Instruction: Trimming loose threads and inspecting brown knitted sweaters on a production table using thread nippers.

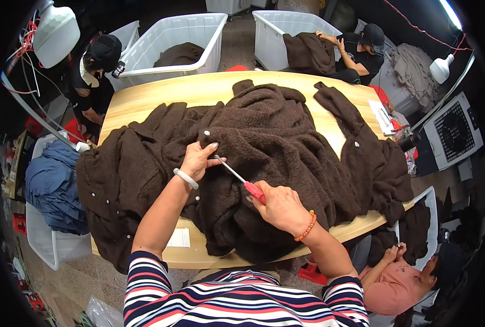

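Note:
A heap of dark brown fuzzy garments (275, 136) with white buttons covers the wooden table (144, 98). My left hand (197, 159), with a pale bangle on its wrist, presses on the brown fabric with fingers bent. My right hand (279, 207), wearing an orange bead bracelet, grips a red-handled tool (241, 179) whose thin metal shaft points up-left. The shaft's tip reaches the fabric right beside my left thumb.
White plastic bins (199, 38) stand beyond the table, some holding brown garments. Three other people sit around: far left (98, 71), far right (357, 52), and lower right (400, 283). A bin of blue cloth (51, 185) sits left. A fan (452, 131) stands right.

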A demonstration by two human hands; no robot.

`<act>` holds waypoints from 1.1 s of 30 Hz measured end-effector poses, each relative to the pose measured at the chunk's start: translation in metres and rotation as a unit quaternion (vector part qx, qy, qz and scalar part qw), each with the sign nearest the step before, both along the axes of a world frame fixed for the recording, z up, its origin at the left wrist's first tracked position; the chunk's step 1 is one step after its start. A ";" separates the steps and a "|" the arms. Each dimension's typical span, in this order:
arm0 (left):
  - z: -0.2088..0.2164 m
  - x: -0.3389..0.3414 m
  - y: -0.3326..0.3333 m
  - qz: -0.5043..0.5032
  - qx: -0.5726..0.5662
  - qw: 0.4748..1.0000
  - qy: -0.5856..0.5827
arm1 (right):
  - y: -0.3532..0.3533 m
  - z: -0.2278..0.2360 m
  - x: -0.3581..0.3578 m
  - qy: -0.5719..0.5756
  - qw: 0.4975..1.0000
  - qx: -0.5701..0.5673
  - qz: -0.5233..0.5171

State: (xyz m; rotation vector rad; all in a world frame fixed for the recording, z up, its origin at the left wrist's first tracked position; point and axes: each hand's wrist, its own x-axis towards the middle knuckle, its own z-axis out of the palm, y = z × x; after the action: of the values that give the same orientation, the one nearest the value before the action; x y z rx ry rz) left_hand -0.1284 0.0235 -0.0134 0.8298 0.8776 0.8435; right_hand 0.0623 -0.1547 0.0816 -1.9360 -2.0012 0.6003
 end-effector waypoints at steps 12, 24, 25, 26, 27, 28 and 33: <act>0.002 -0.017 0.007 -0.015 -0.024 0.999 -0.046 | -0.007 0.002 -0.008 0.001 0.998 -0.056 -0.027; -0.026 -0.022 -0.047 -0.159 -0.054 0.982 -0.086 | -0.034 -0.013 0.018 0.068 0.997 -0.010 -0.045; -0.023 -0.018 -0.052 -0.120 -0.011 0.990 -0.071 | -0.039 -0.013 0.020 0.064 0.997 -0.016 -0.049; -0.014 -0.015 -0.056 -0.081 0.034 0.995 -0.053 | -0.043 -0.012 0.022 0.064 0.997 -0.016 -0.050; -0.008 -0.016 -0.051 -0.052 0.049 0.997 -0.042 | -0.046 -0.009 0.022 0.067 0.996 -0.020 -0.049; 0.003 -0.018 -0.039 -0.050 0.073 0.995 -0.046 | -0.048 -0.008 0.022 0.070 0.996 -0.024 -0.048; 0.022 -0.026 0.008 -0.067 0.081 0.991 -0.089 | -0.054 -0.007 0.020 0.074 0.995 -0.013 -0.062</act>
State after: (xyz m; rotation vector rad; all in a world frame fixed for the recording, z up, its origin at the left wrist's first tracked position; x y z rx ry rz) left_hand -0.1541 0.0315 0.0090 0.9283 0.5961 0.8637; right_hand 0.0819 -0.2084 0.0744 -1.9512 -1.7788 0.7199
